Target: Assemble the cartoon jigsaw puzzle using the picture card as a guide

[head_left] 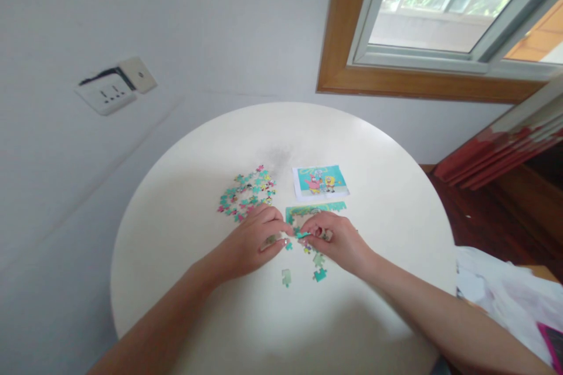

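On a round white table point(185, 199), my left hand point(253, 240) and my right hand point(336, 240) meet fingertip to fingertip over a partly built jigsaw point(314, 209). My right hand pinches a small teal puzzle piece point(301, 235). My left hand is closed, its fingers pressed on pieces near the jigsaw's left edge. A heap of loose pieces point(246, 192) lies just beyond my left hand. Three single pieces point(320, 274) lie close below my hands.
A cartoon reference picture point(320, 181) lies beyond the jigsaw. The wall behind carries a socket plate point(108, 94). A wood-framed window point(440, 41) is at upper right. White cloth point(505, 299) lies at the right edge, over a dark wooden floor.
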Action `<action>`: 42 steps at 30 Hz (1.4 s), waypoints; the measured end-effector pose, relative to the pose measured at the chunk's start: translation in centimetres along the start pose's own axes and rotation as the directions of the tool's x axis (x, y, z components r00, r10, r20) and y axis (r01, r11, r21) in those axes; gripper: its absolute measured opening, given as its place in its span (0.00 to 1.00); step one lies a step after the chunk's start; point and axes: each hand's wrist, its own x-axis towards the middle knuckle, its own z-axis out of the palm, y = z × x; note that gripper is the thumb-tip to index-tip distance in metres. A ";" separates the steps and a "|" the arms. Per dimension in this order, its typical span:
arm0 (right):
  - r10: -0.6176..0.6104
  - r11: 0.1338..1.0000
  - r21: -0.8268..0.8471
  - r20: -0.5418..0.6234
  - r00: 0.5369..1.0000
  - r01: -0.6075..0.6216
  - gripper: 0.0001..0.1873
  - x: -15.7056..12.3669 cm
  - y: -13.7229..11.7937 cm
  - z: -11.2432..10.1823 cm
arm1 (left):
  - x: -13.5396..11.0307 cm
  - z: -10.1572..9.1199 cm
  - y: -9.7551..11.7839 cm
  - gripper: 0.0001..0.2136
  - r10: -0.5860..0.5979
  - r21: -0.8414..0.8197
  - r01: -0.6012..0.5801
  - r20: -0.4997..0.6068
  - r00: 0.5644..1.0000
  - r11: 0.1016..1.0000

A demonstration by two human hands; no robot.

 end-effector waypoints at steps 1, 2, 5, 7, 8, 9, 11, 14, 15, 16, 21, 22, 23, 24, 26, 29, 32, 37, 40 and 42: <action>0.026 1.000 0.017 -0.012 1.000 -0.026 0.03 0.0 0.0 0.0 | 0.1 0.1 0.2 0.08 0.000 -0.022 -0.001 -0.002 1.000 1.000; 0.043 0.999 0.031 -0.021 0.999 -0.042 0.04 -0.1 0.0 0.1 | 0.2 0.2 0.3 0.08 0.001 -0.044 -0.001 -0.004 1.000 0.999; 0.029 0.999 0.030 -0.044 0.999 -0.027 0.04 -0.3 0.0 0.4 | 0.4 0.8 0.4 0.09 -0.009 -0.104 0.005 -0.039 0.999 0.995; -0.030 0.999 -0.018 -0.062 0.998 0.029 0.06 -0.3 -0.1 0.6 | 0.5 1.2 0.4 0.08 -0.030 -0.147 0.018 -0.079 0.996 0.989; -0.064 0.997 -0.050 -0.069 0.996 0.061 0.07 -0.4 -0.2 0.8 | 0.5 1.3 0.3 0.08 -0.043 -0.171 0.026 -0.098 0.994 0.985; -0.098 0.992 -0.085 -0.075 0.992 0.091 0.09 -0.4 -0.2 0.9 | 0.6 1.4 0.3 0.08 -0.056 -0.194 0.033 -0.115 0.992 0.981; -0.148 0.978 -0.158 -0.084 0.985 0.134 0.12 -0.4 -0.2 1.1 | 0.7 1.5 0.3 0.07 -0.085 -0.228 0.053 -0.134 0.987 0.972; -0.187 0.954 -0.245 -0.044 0.981 0.171 0.15 -0.2 -0.1 1.1 | 0.8 1.3 0.2 0.07 -0.137 -0.220 0.103 -0.145 0.980 0.970; -0.190 0.945 -0.274 -0.022 0.982 0.176 0.16 -0.1 0.0 1.0 | 0.8 1.2 0.0 0.07 -0.152 -0.195 0.122 -0.151 0.977 0.973; -0.185 0.935 -0.308 0.000 0.983 0.176 0.18 -0.1 0.1 0.9 | 0.8 1.1 -0.4 0.08 -0.164 -0.159 0.139 -0.162 0.973 0.978; -0.105 0.849 -0.507 0.117 0.988 0.151 0.12 -0.1 0.2 0.3 | 0.2 0.5 -2.5 0.08 -0.171 0.041 0.184 -0.209 0.963 0.982; -0.096 0.837 -0.524 0.138 0.986 0.155 0.11 -0.1 0.2 0.3 | 0.1 0.5 -2.7 0.07 -0.177 0.058 0.192 -0.200 0.964 0.980; -0.093 0.832 -0.531 0.155 0.984 0.162 0.11 -0.2 0.1 0.3 | 0.0 0.5 -2.8 0.08 -0.184 0.068 0.200 -0.187 0.965 0.977; -0.096 0.831 -0.529 0.169 0.981 0.173 0.11 -0.2 0.1 0.3 | 0.0 0.5 -2.9 0.08 -0.189 0.072 0.204 -0.173 0.967 0.976; -0.119 0.838 -0.505 0.205 0.972 0.209 0.11 -0.3 0.0 0.3 | 0.0 0.5 -2.7 0.09 -0.190 0.074 0.202 -0.144 0.971 0.977; -0.159 0.854 -0.450 0.251 0.955 0.261 0.10 -0.4 -0.1 0.3 | 0.2 0.8 -2.2 0.10 -0.181 0.073 0.190 -0.112 0.977 0.979; -0.168 0.861 -0.434 0.246 0.955 0.264 0.10 -0.3 -0.1 0.3 | 0.4 1.2 -1.9 0.09 -0.179 0.084 0.187 -0.095 0.979 0.979; -0.138 0.845 -0.475 0.252 0.958 0.247 0.11 -0.1 -0.2 0.1 | 0.8 1.7 -1.7 0.08 -0.160 0.138 0.174 -0.105 0.981 0.975; -0.143 0.826 -0.497 0.273 0.951 0.267 0.13 -0.1 -0.4 0.1 | 1.1 1.9 -1.5 0.07 -0.148 0.192 0.168 -0.115 0.982 0.967; -0.150 0.810 -0.514 0.286 0.946 0.284 0.13 -0.2 -0.4 0.1 | 1.1 1.9 -1.3 0.07 -0.147 0.234 0.171 -0.118 0.982 0.957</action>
